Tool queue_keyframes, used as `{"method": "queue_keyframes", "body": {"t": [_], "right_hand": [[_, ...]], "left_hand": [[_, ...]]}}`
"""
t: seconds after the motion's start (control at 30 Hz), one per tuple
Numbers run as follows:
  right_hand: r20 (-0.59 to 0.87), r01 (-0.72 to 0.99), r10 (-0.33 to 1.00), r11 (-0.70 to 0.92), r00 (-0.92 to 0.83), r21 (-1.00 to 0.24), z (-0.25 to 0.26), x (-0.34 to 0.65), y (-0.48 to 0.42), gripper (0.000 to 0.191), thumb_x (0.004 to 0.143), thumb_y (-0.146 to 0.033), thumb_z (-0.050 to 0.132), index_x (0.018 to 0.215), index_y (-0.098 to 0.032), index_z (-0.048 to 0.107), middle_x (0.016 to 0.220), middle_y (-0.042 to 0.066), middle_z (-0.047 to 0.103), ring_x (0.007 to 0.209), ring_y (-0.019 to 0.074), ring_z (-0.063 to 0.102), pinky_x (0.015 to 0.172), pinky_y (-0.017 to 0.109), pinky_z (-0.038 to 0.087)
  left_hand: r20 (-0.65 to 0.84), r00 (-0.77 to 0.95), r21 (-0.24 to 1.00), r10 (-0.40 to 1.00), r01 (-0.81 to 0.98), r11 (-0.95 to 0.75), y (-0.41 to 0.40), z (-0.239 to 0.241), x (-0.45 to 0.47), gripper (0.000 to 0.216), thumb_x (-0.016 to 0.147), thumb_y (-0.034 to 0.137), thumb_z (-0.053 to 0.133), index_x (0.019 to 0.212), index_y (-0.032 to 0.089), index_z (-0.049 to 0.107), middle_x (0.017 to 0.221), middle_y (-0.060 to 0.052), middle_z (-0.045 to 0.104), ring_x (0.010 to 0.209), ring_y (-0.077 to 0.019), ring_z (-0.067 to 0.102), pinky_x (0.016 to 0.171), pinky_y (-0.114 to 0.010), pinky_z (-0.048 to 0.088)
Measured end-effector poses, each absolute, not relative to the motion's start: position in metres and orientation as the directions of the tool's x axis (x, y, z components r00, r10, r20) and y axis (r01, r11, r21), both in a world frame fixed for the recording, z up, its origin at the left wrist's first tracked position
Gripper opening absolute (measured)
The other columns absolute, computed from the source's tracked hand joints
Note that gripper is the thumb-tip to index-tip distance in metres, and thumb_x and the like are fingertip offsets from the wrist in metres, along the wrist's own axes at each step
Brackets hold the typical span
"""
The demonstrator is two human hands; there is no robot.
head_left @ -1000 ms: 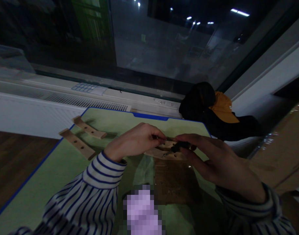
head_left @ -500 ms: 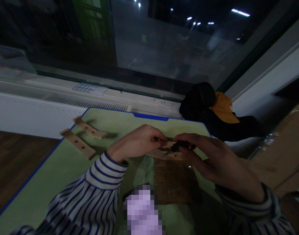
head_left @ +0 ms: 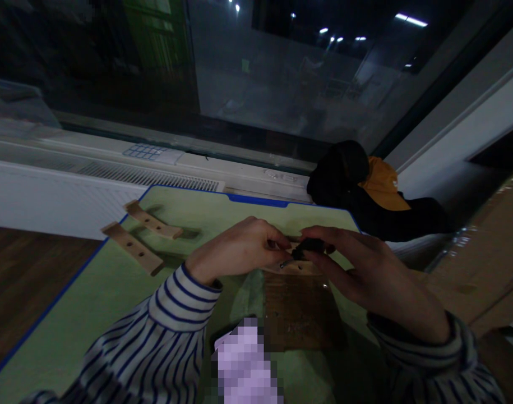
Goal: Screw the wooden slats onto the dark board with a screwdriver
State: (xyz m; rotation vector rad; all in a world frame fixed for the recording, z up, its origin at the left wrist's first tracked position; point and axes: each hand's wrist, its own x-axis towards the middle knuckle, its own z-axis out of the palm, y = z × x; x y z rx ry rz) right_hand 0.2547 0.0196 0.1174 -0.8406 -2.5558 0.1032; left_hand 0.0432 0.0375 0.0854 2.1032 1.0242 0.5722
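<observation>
Both my hands meet over a green cutting mat point(head_left: 92, 297). My left hand point(head_left: 239, 249) is closed in a pinch on something small I cannot make out, its fingertips touching a light wooden piece point(head_left: 300, 268) with holes. My right hand point(head_left: 365, 275) is closed round a small black-handled tool point(head_left: 309, 247) whose metal tip points left toward the left fingers. The wooden piece lies at the far end of a dark brown board point(head_left: 300, 311) on the mat.
Two wooden slats with holes point(head_left: 132, 247) point(head_left: 153, 220) lie at the mat's far left corner. A white radiator ledge point(head_left: 113, 168) and a dark window run behind. Dark clothing with an orange cap point(head_left: 382, 188) sits at the right. A cardboard box point(head_left: 487, 264) stands right.
My two hands have drawn slightly closer together and lower onto the wooden piece. The slats have not moved.
</observation>
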Motion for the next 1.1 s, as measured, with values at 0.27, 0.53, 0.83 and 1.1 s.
{"method": "queue_keyframes", "body": {"t": [0.27,0.53,0.83,1.1], "right_hand": [[0.421,0.562,0.573,0.811,-0.703,-0.164,0.1158,0.2552,0.0207,0.031,0.087,-0.023,0.055,0.117,-0.020,0.048,0.103,0.004,0.065,0.084,0.0130,0.065,0.071,0.023,0.052],[0.425,0.588,0.588,0.795,-0.688,-0.149,0.1146,0.2552,0.0205,0.030,0.087,-0.028,0.055,0.116,-0.020,0.048,0.098,0.005,0.066,0.078,0.0136,0.065,0.064,0.023,0.052],[0.441,0.583,0.576,0.801,-0.688,-0.136,0.1138,0.2545,0.0225,0.032,0.086,-0.032,0.056,0.115,-0.020,0.048,0.090,0.003,0.065,0.073,0.0130,0.063,0.062,0.023,0.050],[0.429,0.559,0.578,0.809,-0.695,-0.184,0.1171,0.2513,0.0198,0.039,0.086,-0.028,0.056,0.122,-0.019,0.044,0.096,0.003,0.064,0.076,0.0116,0.062,0.066,0.021,0.050]], "left_hand": [[0.059,0.598,0.776,0.799,0.476,-0.413,0.0355,0.0889,0.0442,0.024,0.078,0.028,0.059,0.096,0.017,0.071,0.084,-0.003,0.070,0.076,-0.0152,0.060,0.070,-0.024,0.043],[0.129,0.553,0.775,0.823,0.462,-0.432,0.0351,0.0868,0.0463,0.022,0.076,0.033,0.063,0.089,0.018,0.071,0.078,0.000,0.068,0.068,-0.0130,0.059,0.063,-0.022,0.041],[0.149,0.547,0.771,0.824,0.457,-0.443,0.0346,0.0856,0.0487,0.021,0.080,0.033,0.061,0.086,0.016,0.071,0.071,0.000,0.064,0.064,-0.0119,0.057,0.059,-0.022,0.040],[0.138,0.558,0.785,0.818,0.443,-0.434,0.0344,0.0856,0.0481,0.021,0.081,0.033,0.059,0.086,0.016,0.072,0.069,0.000,0.064,0.064,-0.0121,0.057,0.057,-0.022,0.040]]}}
